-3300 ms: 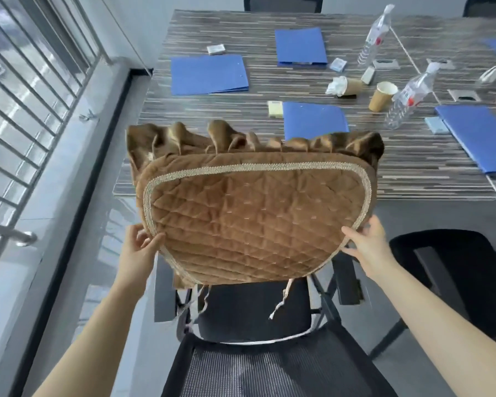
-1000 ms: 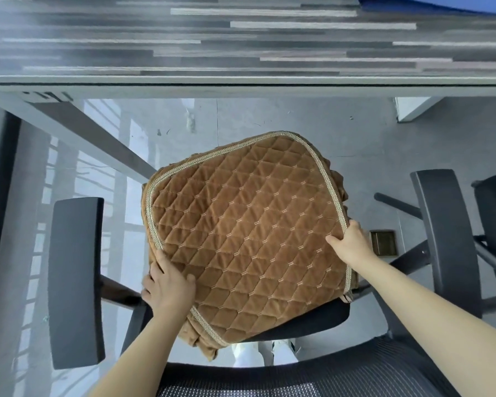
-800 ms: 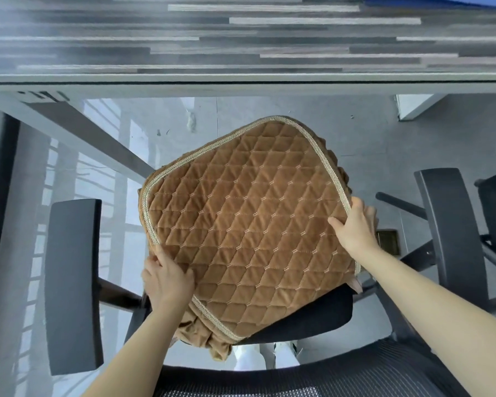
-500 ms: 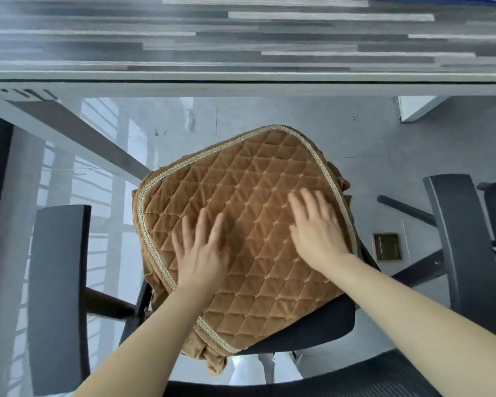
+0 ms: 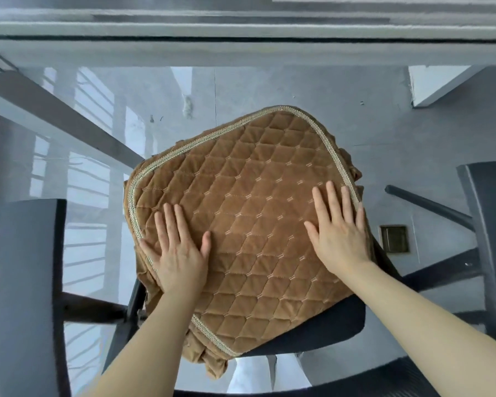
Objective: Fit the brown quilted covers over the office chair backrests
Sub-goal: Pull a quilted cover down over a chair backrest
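Head view, looking steeply down. The cover (image 5: pixel 249 222) lies quilted face up on the dark seat (image 5: pixel 321 330) of a chair, set skew, so that one corner of the seat shows bare at the lower right. It is not on a backrest; that step is judged not yet done.

Left hand (image 5: pixel 178 253): flat on the cover near its left edge, fingers straight and slightly spread, the outer fingers lying at the braid trim (image 5: pixel 132 202). Right hand (image 5: pixel 341 233): flat near the right edge, fingers straight and close together, thumb out. Neither hand grasps or pinches anything; both press palm down.

Handling, as judged: soft, padded and light. The cover sags over the seat edges and bunches at the lower left, so it will fold if lifted by one point. The pile looks velvety and may slide on the seat fabric. Best hold is two-handed at opposite trimmed edges, or at the gathered skirt (image 5: pixel 209 362) beneath, which is the part that must be opened over a backrest.

Not verifiable: the underside, any elastic or ties, and the skirt's opening are hidden. The backrest is barely in view, only a dark curved edge (image 5: pixel 355 379) at the bottom. Two armrests (image 5: pixel 20 282) flank the seat, the right one cut by the frame edge. The table (image 5: pixel 241 27) above is blurred.
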